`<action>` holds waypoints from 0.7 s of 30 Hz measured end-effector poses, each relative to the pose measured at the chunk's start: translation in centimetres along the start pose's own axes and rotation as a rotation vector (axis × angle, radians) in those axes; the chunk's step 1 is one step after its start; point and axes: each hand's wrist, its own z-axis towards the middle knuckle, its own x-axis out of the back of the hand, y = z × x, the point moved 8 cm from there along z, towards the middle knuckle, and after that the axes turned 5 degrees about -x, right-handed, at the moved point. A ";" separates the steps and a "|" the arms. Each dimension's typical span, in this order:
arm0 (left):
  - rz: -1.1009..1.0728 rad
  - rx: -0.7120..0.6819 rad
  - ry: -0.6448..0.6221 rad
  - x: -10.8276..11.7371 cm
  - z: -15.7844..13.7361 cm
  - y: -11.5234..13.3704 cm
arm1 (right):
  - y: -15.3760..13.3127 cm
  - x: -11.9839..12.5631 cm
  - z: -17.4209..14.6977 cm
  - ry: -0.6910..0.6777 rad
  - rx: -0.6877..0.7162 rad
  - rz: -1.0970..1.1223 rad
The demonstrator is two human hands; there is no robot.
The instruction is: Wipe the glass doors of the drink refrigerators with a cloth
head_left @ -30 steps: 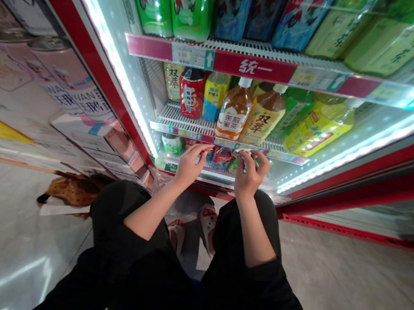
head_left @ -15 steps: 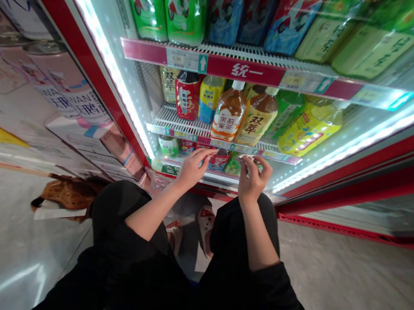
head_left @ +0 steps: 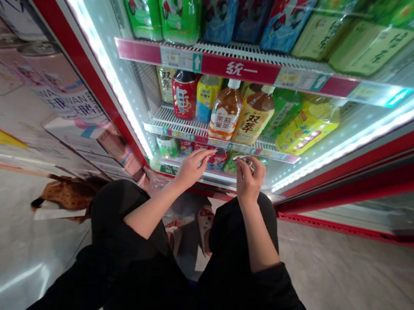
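Observation:
My left hand point(head_left: 191, 167) is in front of the lowest cooler shelf, its fingers stretched to the right and the thumb just below them. I see nothing between them. To its right, my right hand point(head_left: 249, 179) has its fingers curled around a small crumpled whitish piece point(head_left: 246, 159), perhaps tissue or cloth; the fingers cover part of it. Behind the hands are bottles on the lowest shelf, including a red-labelled bottle point(head_left: 217, 159). Just above stand a jasmine honey tea bottle point(head_left: 226, 112) and a yellow-labelled brown bottle point(head_left: 254, 118).
The middle shelf's price strip point(head_left: 217, 141) runs just above my hands. An upper shelf edge point(head_left: 243, 70) juts out higher up. A red cooler frame point(head_left: 364, 199) borders the right. Stacked pink cans point(head_left: 58, 68) are at left, and a brown bag point(head_left: 66, 196) lies on the floor.
The whitish piece in my right hand shows more between the fingers, and that hand has turned slightly. My left hand stays nearly in place. The view has shifted a little.

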 end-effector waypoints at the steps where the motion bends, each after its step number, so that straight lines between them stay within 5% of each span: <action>1: 0.005 -0.004 -0.003 0.0 0.0 0.0 | 0.4 0.2 -0.2 0.005 -0.017 0.002; 8: 0.028 -0.017 -0.030 -0.1 0.0 0.3 | 2.5 2.6 0.9 0.156 -0.198 0.029; 16: -0.003 -0.059 -0.056 -2.3 0.6 1.5 | 3.2 2.2 0.5 -0.026 -0.137 -0.005; 21: -0.022 -0.098 -0.085 -3.9 1.1 2.3 | 5.4 4.0 0.2 0.038 -0.173 -0.045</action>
